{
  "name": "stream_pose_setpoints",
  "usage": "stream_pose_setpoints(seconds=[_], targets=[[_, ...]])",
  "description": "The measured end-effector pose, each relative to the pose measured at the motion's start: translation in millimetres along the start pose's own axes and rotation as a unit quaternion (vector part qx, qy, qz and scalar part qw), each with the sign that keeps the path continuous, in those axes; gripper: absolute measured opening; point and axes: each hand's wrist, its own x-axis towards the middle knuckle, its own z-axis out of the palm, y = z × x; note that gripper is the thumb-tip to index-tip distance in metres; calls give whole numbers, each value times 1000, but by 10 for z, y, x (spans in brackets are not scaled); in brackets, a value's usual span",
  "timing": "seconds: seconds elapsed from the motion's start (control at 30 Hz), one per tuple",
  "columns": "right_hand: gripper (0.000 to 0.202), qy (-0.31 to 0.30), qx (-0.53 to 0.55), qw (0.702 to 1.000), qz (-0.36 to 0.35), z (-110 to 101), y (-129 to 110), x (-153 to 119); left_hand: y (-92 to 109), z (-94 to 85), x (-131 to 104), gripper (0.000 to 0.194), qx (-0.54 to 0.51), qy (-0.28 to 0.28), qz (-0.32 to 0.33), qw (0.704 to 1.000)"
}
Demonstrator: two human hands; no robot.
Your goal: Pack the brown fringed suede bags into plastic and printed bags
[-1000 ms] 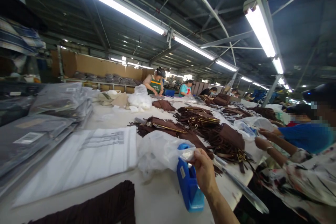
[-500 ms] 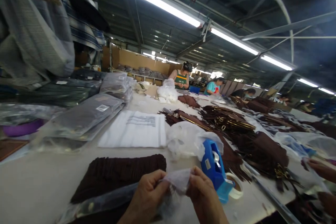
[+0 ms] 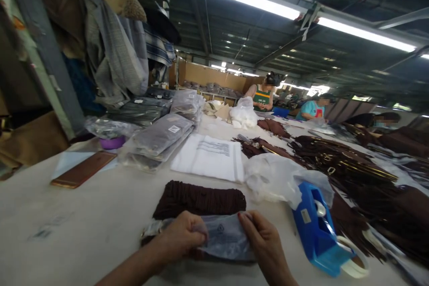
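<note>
A clear plastic bag (image 3: pixel 224 237) with a small printed mark is spread between my two hands, low over the table. My left hand (image 3: pixel 185 234) is closed with its fingers curled on the left part of the plastic. At the other end, my right hand (image 3: pixel 264 237) pinches the plastic between thumb and fingers. Right behind and partly under the plastic lies a dark brown fringed piece (image 3: pixel 201 199), flat on the table. Its near part is covered by the plastic and my hands. A blue tape dispenser (image 3: pixel 310 228) stands to the right of my right hand.
Stacked white plastic bags (image 3: pixel 211 156) lie beyond the brown piece. Grey items in plastic (image 3: pixel 161 136) and a brown phone-like slab (image 3: pixel 83 170) are at left. A tape roll (image 3: pixel 355 263), crumpled plastic (image 3: pixel 275 176) and brown fringed goods (image 3: pixel 362 178) fill the right. Co-workers (image 3: pixel 263 98) sit farther back.
The view has turned left. My hands have moved apart, and the plastic, bunched between my fingertips before, is now stretched flat across the near part of the brown piece.
</note>
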Motion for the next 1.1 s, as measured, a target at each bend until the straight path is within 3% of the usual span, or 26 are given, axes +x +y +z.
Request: stream_pose_setpoints(seconds=[0.1,0.23,0.37,0.47,0.63,0.7,0.77,0.83,0.9,0.97,1.1], targets=[[43,29,-2,1000,-5,124,2,112,-51,-271,-14,26,-1,46,1,999],[44,71,-78,992,-66,278,-47,327,-40,-494,128,24,76,155,30,985],[44,71,-228,964,-120,395,14,595,-3,-582,340,9,219,238,36,945],[37,48,-289,949,-116,455,114,746,-6,-567,417,16,349,275,35,895],[25,18,-381,919,-102,514,237,808,-67,-453,395,31,509,257,38,821],[23,11,-406,908,-99,535,265,793,-86,-441,391,38,559,256,71,785],[21,7,-426,899,-99,563,291,777,-103,-464,412,43,631,232,154,724],[20,10,-439,893,-102,591,318,770,-126,-513,457,39,695,166,267,647],[20,18,-447,888,-105,602,339,775,-159,-571,506,27,711,87,344,607],[18,31,-449,886,-113,578,339,780,-195,-623,542,20,704,44,363,609],[17,72,-431,886,-157,401,230,691,-247,-700,571,33,655,43,342,672]])
